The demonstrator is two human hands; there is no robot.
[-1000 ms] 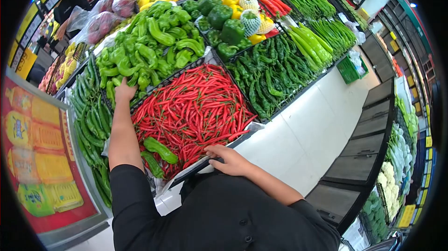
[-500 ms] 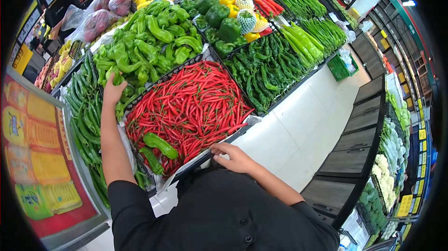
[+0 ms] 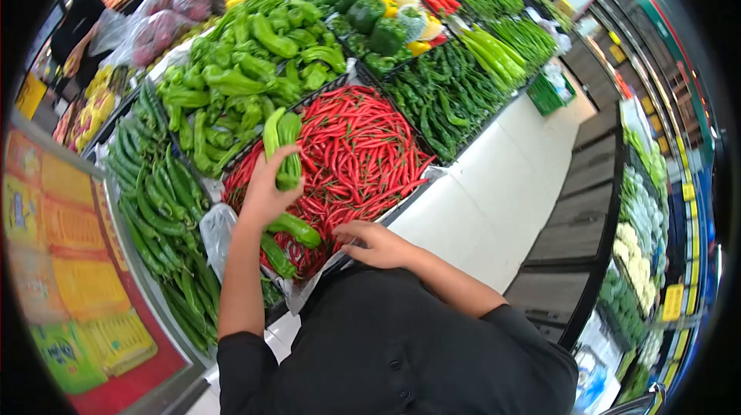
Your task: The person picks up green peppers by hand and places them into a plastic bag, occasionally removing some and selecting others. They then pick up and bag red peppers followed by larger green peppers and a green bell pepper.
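peppers (image 3: 289, 131), apparently two, long and green, sit in the left hand (image 3: 267, 191), over the left side of the red chilies (image 3: 359, 137) and just in front of the pepper pile (image 3: 235, 79). the fingers are curled, with thumb and forefinger brought in around the lower part of the bodies, so the grip is as tight as their thickness allows; the upper ends stick out past it. how the remaining fingers bear on them is hidden. the right hand (image 3: 377, 245) has hold of nothing that shows, its fingers loosely bent and a little apart at the near edge of the red chilies. the peppers are probably light for their size and hollow, with firm walls that give slightly when pressed and could crack or bruise under a hard squeeze. their skin looks smooth, so it may slip against the fingertips, more so if damp, and their curved, uneven shapes likely leave gaps when two are held together. the middle of the body seems the best place to take hold, thumb on one side and fingers on the other; a stem would be handy but might snap. two loose peppers (image 3: 297, 228) lie close together on the red chilies, between the left wrist and the right hand, and should suit the same hold, from above and across the thick part.
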